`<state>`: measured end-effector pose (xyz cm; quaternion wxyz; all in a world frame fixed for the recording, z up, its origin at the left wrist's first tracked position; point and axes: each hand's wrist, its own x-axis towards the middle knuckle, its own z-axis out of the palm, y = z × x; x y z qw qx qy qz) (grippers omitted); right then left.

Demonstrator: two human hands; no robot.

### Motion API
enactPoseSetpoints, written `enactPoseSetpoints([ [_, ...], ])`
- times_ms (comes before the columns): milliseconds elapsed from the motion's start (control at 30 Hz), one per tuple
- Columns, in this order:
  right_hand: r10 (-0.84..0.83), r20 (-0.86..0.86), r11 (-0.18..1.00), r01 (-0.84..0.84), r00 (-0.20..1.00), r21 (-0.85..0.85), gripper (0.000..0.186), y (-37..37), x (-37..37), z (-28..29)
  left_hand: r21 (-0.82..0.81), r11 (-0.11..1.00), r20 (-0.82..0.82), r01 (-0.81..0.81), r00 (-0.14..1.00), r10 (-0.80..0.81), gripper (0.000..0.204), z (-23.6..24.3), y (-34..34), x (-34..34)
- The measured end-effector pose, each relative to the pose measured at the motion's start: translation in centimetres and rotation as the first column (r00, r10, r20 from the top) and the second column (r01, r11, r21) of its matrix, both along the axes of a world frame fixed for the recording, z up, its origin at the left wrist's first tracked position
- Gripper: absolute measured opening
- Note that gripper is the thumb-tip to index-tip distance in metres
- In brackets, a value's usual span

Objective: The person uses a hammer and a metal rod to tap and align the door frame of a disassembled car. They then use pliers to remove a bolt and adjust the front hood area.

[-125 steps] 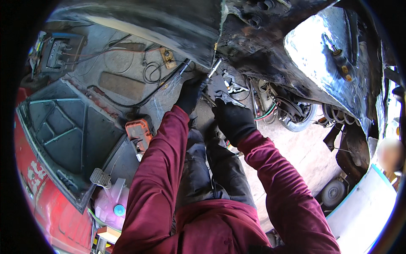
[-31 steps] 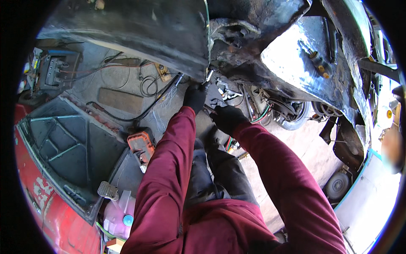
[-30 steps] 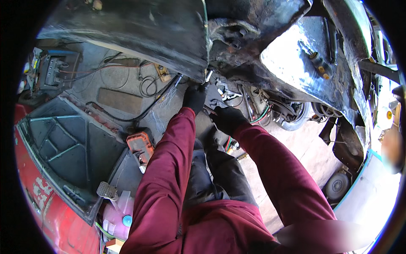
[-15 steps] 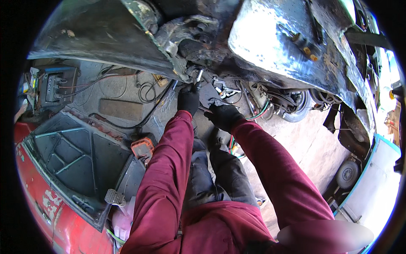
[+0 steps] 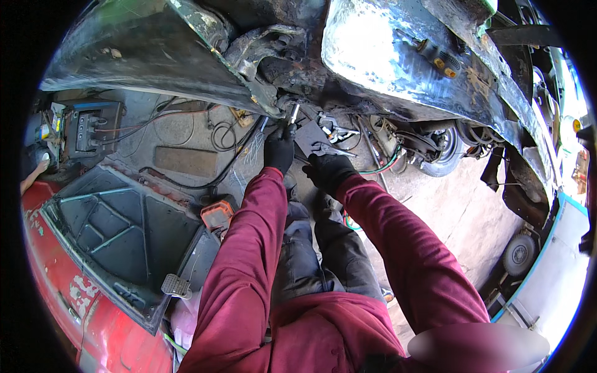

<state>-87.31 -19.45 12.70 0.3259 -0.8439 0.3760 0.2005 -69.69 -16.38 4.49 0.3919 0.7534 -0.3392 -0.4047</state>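
You seemed to be steadying a metal rod [image 5: 294, 114] just beside the car body [image 5: 155, 71], left hand [image 5: 278, 152] wrapped round it, while your right hand [image 5: 329, 173], farther from that body, had a grip I could not make out, and the next move likely called for steadiness.

Car body [image 5: 351, 56] in the way ahead

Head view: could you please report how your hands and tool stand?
Left hand closed around shiny tool. Right hand by pliers, grip unclear. Dark bodywork near tool's end, possibly in the way.
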Motion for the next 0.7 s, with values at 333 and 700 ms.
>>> enactPoseSetpoints([
  [333,-0.079,0.117,0.993,0.088,0.99,-0.075,0.035,0.2,-0.8,3.1,-0.082,0.996,-0.021,-0.02,1.0,0.018,0.041,4.9,-0.4,-0.6],
  [700,-0.022,0.02,0.996,0.024,1.0,-0.088,0.031,0.0,3.6,8.1,0.043,0.999,-0.385,-0.009,0.922,0.025,0.029,4.8,-0.8,1.5],
])
